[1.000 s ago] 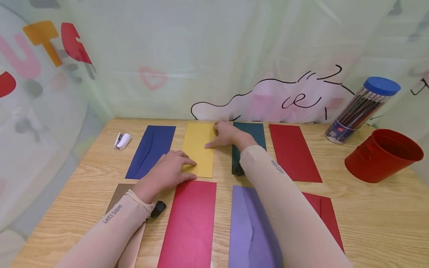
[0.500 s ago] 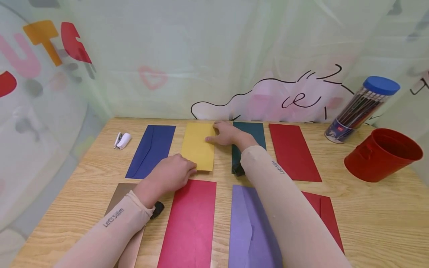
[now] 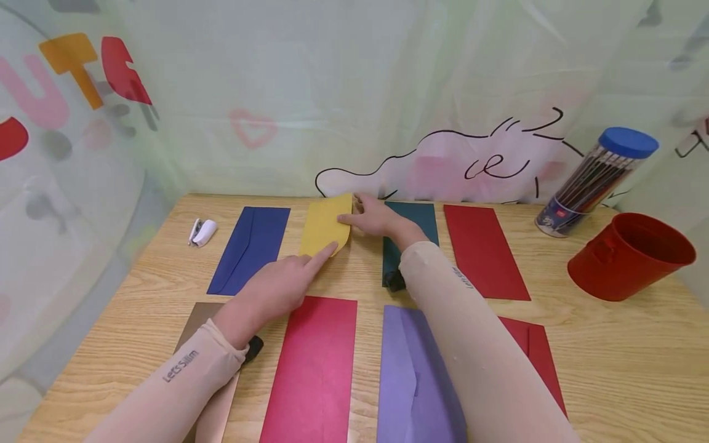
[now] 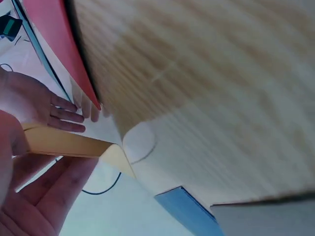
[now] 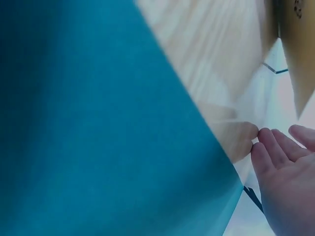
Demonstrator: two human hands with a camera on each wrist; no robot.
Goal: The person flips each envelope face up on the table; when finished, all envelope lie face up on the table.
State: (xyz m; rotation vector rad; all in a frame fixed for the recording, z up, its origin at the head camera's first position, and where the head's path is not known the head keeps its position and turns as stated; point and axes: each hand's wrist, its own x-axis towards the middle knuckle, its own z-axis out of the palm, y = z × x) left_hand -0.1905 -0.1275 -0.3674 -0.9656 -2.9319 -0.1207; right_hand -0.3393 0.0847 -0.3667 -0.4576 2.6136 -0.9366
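Observation:
A yellow envelope (image 3: 323, 223) in the back row has its near end raised and bent upward. My left hand (image 3: 275, 284) pinches that end, its index finger stretched along the edge; in the left wrist view the envelope (image 4: 69, 143) passes between thumb and fingers. At the envelope's far right side is my right hand (image 3: 375, 216), fingers extended. In the right wrist view the right hand (image 5: 288, 167) has its fingertips down at the tabletop, with the yellow envelope (image 5: 299, 54) apart from them. A dark green envelope (image 3: 412, 215) lies partly under the right forearm.
Flat on the wooden table lie blue (image 3: 249, 246), red (image 3: 487, 252), brown (image 3: 198, 316), pink (image 3: 316, 369) and purple (image 3: 407, 369) envelopes, plus another red envelope (image 3: 534, 344). A white stapler (image 3: 202, 232), a pencil tube (image 3: 592, 184) and a red bucket (image 3: 623, 261) stand around them.
My left hand has taken hold of the yellow envelope's near end and lifted it up and away from me. My right hand has stayed at the far side, shifting only slightly.

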